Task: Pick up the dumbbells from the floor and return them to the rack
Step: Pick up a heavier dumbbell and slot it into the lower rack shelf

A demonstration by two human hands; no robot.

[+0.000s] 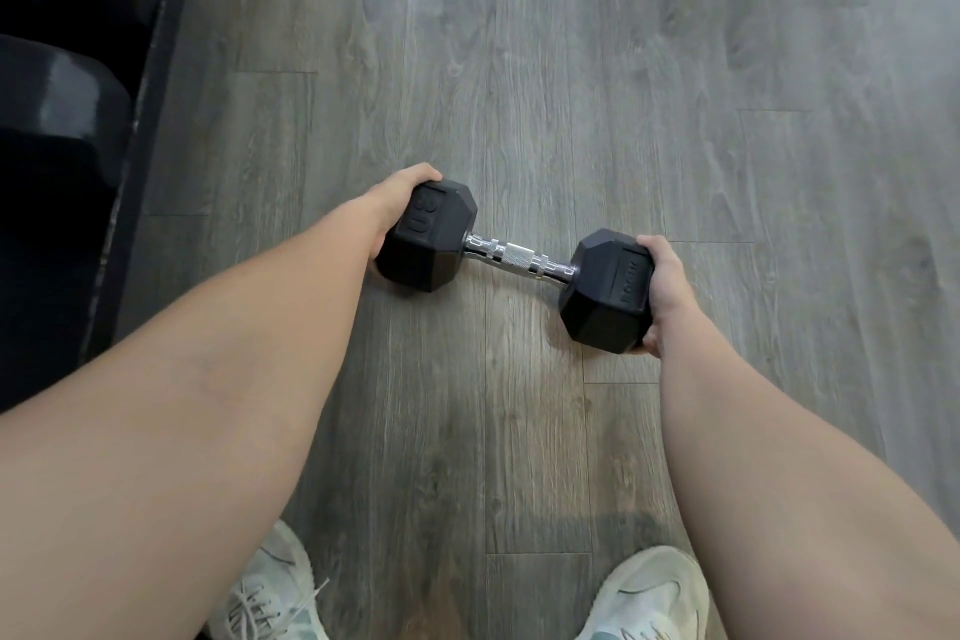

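A person is bending over a black hex dumbbell (511, 259), the left hand (397, 203) cupping the outer face of its left head and the right hand (662, 294) clasping the outer face of its right head, so both hands are closed on the weight and not on the knurled chrome handle (519, 259) between them. The dumbbell is sitting low over the grey wood-plank floor (623, 68), ahead of two pale sneakers (649, 598); whether it is resting on the planks or just clear of them is not visible. The pick-up step appears to be underway. The next move is likely calling for a level two-handed lift and a swing leftward toward the dark rack (148, 83) at the frame's edge, where rounded black weights (57, 88) are already sitting. Their exact kind is unclear, and no free slot is showing.
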